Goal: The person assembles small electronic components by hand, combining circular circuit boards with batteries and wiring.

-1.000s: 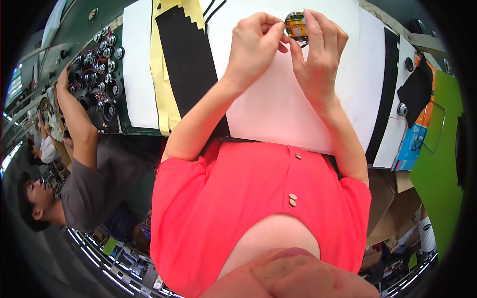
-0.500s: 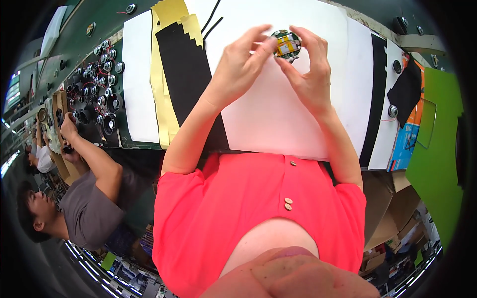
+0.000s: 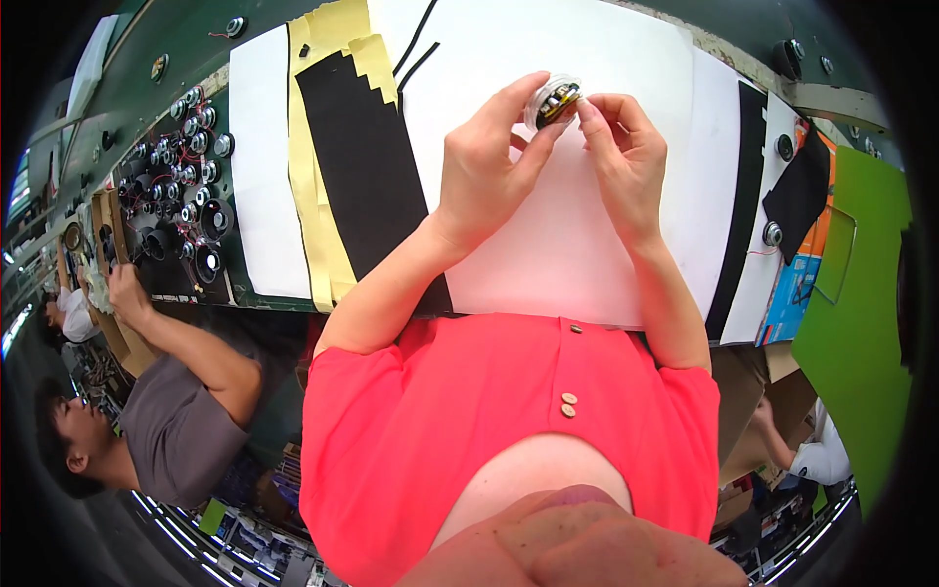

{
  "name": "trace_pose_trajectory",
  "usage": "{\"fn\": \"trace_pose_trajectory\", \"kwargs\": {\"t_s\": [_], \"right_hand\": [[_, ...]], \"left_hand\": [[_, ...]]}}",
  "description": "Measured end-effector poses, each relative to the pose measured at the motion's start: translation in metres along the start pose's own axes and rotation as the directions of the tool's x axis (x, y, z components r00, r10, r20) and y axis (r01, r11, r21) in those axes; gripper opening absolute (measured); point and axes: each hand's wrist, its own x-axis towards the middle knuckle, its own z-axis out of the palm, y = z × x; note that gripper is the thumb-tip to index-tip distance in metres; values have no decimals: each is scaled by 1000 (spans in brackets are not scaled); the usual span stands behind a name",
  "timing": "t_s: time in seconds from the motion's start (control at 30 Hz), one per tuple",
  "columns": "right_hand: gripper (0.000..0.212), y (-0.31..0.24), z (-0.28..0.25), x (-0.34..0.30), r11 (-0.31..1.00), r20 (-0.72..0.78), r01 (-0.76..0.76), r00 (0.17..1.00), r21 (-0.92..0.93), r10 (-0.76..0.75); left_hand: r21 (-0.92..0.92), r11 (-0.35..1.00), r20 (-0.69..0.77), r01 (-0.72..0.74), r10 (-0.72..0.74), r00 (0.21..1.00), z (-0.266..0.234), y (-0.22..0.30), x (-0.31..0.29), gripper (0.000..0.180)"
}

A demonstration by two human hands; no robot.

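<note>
My left hand [image 3: 494, 161] grips a round circuit-board unit [image 3: 558, 102] between thumb and fingers, over the white sheet [image 3: 548, 245]. The unit is tilted, with a clear rim, dark parts and a bit of yellow showing. At its right edge my right hand [image 3: 626, 161] is closed, thumb against the curled fingers. Whether those fingertips pinch the unit's edge or some small piece is too small to tell. Left of my left forearm lies a black strip sheet [image 3: 362, 166] with stepped cuts, on yellow backing paper [image 3: 308, 186].
Several small speakers [image 3: 186, 176] crowd the bench at left, where a co-worker [image 3: 186, 391] reaches in. Thin black strips [image 3: 419, 67] lie at the far side. On the right are a black band [image 3: 738, 215], a black cloth piece [image 3: 797, 191], a speaker [image 3: 772, 234] and a green board [image 3: 851, 323].
The unit has turned from face-up to tilted on edge and come slightly nearer. My right fingers have curled in at its edge. Another person's arm has appeared at lower right.
</note>
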Motion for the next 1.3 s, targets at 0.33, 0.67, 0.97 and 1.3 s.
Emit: {"fn": "trace_pose_trajectory", "kwargs": {"t_s": [0.33, 0.67, 0.97, 1.3], "right_hand": [[14, -3, 7, -4, 999, -51, -26, 998, 41, 28], [14, -2, 12, -8, 957, -21, -3, 1000, 290, 10], [12, -8, 14, -11, 951, -19, 19, 1000, 308, -14], [15, -2, -3, -3, 722, 323, -344, 930, 600, 175]], "left_hand": [[182, 976, -10, -121, 125, 992, 3, -2, -2, 44], [55, 998, 18, -40, 39, 999, 5, -1, -6, 41], [80, 995, 65, -52, 47, 997, 3, -4, -9, 48], [-67, 996, 57, 55, -51, 997, 1, 1, -5, 43]]}}
